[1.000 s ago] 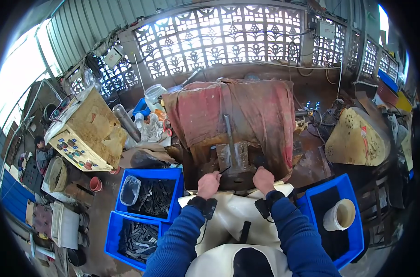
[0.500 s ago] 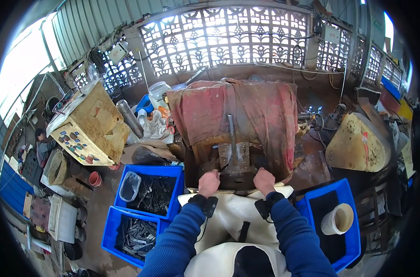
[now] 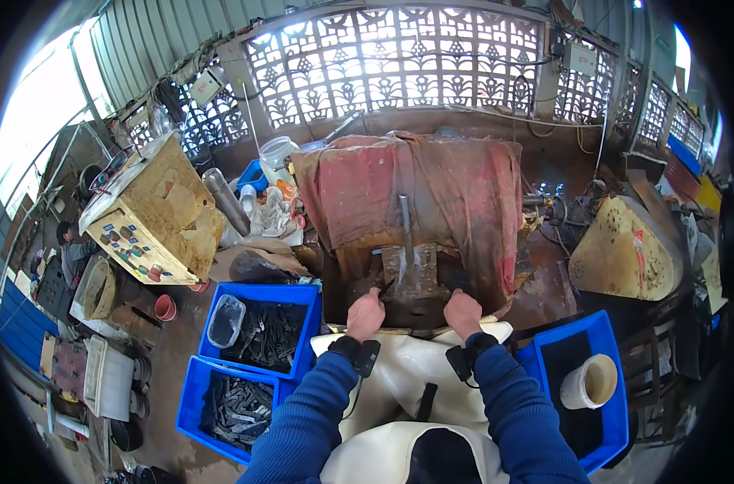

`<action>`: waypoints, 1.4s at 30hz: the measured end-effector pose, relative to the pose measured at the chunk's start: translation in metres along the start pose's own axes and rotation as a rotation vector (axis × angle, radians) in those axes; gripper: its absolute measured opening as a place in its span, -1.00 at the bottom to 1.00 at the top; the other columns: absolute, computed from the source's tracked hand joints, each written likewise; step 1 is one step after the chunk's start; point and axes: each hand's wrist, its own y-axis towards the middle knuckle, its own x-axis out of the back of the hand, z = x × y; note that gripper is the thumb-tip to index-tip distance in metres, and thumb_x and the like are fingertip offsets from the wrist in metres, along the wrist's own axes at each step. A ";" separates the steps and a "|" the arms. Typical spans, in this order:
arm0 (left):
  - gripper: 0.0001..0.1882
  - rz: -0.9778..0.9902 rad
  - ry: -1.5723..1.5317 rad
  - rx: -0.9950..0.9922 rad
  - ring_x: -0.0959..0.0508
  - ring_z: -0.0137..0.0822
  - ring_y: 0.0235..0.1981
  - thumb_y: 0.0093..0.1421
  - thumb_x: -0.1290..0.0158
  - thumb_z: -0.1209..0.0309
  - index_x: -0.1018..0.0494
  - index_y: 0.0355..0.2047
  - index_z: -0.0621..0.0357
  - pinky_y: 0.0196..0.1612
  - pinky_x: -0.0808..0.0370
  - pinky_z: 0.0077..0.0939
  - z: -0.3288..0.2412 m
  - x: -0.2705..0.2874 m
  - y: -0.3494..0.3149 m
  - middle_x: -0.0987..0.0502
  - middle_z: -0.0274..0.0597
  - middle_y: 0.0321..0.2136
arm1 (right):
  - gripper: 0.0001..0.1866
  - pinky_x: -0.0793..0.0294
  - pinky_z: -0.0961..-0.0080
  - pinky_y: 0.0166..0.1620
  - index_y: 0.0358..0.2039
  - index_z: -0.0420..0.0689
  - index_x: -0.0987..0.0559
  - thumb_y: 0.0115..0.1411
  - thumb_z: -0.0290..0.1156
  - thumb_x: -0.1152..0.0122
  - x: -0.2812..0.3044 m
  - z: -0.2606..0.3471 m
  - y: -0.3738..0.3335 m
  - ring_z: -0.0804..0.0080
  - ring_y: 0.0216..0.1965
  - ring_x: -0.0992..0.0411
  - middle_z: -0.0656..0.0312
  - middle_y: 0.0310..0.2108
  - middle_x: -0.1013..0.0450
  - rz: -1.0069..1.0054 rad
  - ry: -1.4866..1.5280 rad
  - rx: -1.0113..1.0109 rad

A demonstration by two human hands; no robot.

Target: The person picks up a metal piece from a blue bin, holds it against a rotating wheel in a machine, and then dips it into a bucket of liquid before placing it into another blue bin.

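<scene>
My left hand (image 3: pixel 366 314) is closed at the front of a machine, and a thin dark strip (image 3: pixel 388 286) pokes out past its fingertips. Level with it, my right hand (image 3: pixel 463 313) is closed too; something small and dark shows at its fingertips, too little to name. Between and beyond both hands is the machine's dark, wet-looking opening, with a worn metal plate (image 3: pixel 397 266) and an upright metal bar (image 3: pixel 406 234). A stained red cloth (image 3: pixel 359 189) drapes over the machine's top and hangs down its right side. Both hands are apart from each other.
Left of me, two blue bins (image 3: pixel 314 315) hold many dark strips; a clear plastic tub (image 3: pixel 227 321) lies in the farther one. At right, another blue bin (image 3: pixel 614 367) holds a whitish bucket (image 3: pixel 578 390). A dirty control cabinet (image 3: pixel 177 210) stands far left; another person (image 3: pixel 75 252) sits beyond it.
The view has shifted very slightly. Both hands stay closed in nearly the same place, and the dark strip at my left fingertips sits at a slightly different angle.
</scene>
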 end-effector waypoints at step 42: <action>-0.72 -0.091 -0.058 -0.117 -0.58 0.00 -0.25 0.09 0.04 0.51 -0.53 -0.19 0.05 -0.20 -0.55 -0.19 0.004 -0.002 -0.003 -0.55 -0.07 -0.24 | -0.70 -0.50 0.09 -0.33 -0.40 -0.13 -0.53 0.22 -0.13 -0.14 0.090 0.168 0.135 -0.02 -0.39 -0.52 0.00 -0.46 -0.53 -0.614 0.085 0.509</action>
